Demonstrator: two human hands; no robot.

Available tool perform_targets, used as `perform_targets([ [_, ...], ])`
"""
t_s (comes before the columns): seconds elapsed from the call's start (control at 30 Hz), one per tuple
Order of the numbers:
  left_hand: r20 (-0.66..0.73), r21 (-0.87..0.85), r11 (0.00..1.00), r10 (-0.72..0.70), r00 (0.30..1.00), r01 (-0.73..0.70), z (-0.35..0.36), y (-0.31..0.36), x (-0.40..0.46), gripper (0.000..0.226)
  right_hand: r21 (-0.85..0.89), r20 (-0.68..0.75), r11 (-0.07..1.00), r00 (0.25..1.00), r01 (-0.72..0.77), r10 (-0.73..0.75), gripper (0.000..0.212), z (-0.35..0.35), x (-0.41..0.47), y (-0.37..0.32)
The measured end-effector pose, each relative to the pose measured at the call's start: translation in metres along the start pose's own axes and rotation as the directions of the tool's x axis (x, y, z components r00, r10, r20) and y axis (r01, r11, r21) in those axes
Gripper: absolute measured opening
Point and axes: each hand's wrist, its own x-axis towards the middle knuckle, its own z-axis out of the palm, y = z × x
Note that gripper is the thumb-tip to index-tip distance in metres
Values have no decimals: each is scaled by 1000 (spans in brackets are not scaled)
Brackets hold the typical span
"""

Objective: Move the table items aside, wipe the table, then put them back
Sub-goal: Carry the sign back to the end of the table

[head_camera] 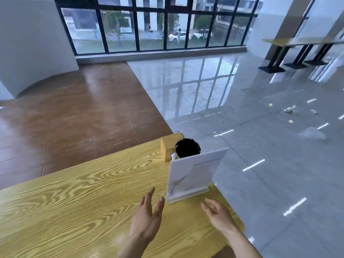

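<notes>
Yellow wood grain runs across the table [74, 202], which fills the lower left of the head view and ends in a far corner at about one o'clock from the hands. Beyond it the floor is split between brown boards at ten o'clock and glossy grey tiles [242, 108] at two o'clock, with scraps of litter [289, 111] on the tiles well off to the right. A black-framed window wall [158, 25] spans the twelve o'clock background, and the bases of other tables [290, 58] stand at the upper right. Three items cluster at the table's right edge: a white sign stand [193, 174] upright in its slotted base, nearest the person; just behind it, at twelve o'clock from the stand, a holder of black sticks [188, 148], partly hidden by the sign; and touching or just beside that, to its left, a wooden tissue box [168, 146] with a bit of white showing at its front. The left hand [147, 218] hovers over the tabletop at seven o'clock from the stand's base, fingers straight and slightly spread, holding nothing. The right hand [218, 215] hangs at five o'clock from the base, near the table's edge, fingers loosely curled and parted, also empty. Neither hand touches the stand.
</notes>
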Motion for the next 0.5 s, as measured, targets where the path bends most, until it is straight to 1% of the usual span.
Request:
perform_targets([
  [0.13,-10,-199,976,-93,996,89,39,30,16,66,175,-110,984,994,-8,28,49,-52,29,-9],
  [0.2,3,-270,950,-164,987,158,50,38,24,71,247,-138,969,990,12,23,52,-66,44,-16],
  [0.27,28,-347,917,-200,979,197,55,44,28,71,291,-148,956,989,41,3,59,-67,56,-22],
  [0.4,44,-396,899,-184,982,186,64,50,33,64,327,-144,938,987,114,-69,58,-57,66,-33],
  [0.5,57,-416,889,-184,981,191,67,51,33,64,325,-165,935,982,139,-89,60,-47,68,-34],
])
